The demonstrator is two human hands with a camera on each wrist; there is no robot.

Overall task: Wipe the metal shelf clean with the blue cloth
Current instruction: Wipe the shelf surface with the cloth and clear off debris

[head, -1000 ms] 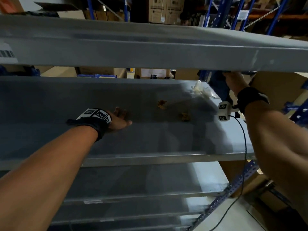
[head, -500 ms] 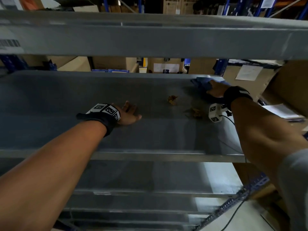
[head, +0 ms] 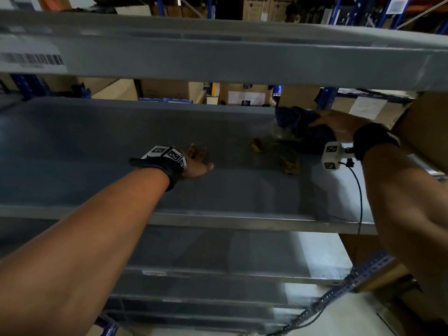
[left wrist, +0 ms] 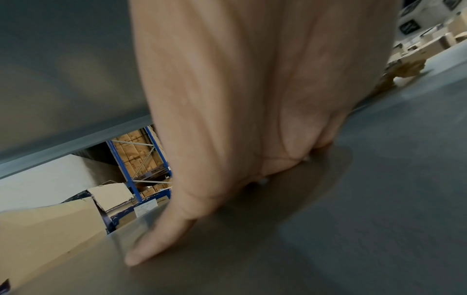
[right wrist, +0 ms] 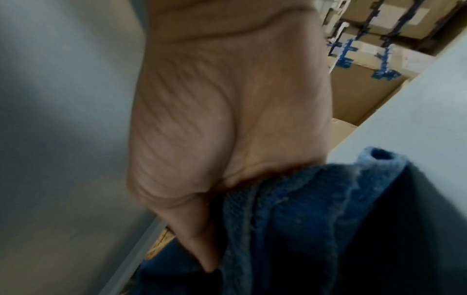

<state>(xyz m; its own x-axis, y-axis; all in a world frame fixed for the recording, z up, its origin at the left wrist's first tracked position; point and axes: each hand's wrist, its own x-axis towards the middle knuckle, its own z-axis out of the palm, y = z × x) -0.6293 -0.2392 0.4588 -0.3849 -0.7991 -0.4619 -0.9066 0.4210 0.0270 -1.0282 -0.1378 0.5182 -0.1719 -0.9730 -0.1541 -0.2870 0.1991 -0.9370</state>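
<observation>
The blue cloth [head: 303, 132] is a bunched, dark terry fabric with stitched hems, lying at the right rear of the grey metal shelf [head: 121, 146]. Two brown debris scraps [head: 289, 162] and a clear plastic wrapper [head: 278, 130] lie just beside it on the shelf. The right hand [head: 337, 123] grasps the cloth, thumb curled into its folds. The left hand [head: 197, 161] rests flat on the shelf, fingers [left wrist: 156, 239] released and extended.

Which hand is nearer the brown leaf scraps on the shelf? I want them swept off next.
Right. The right hand, holding the blue cloth, is just behind and right of the leaf scraps. The left hand rests flat on the metal shelf, farther to their left.
</observation>
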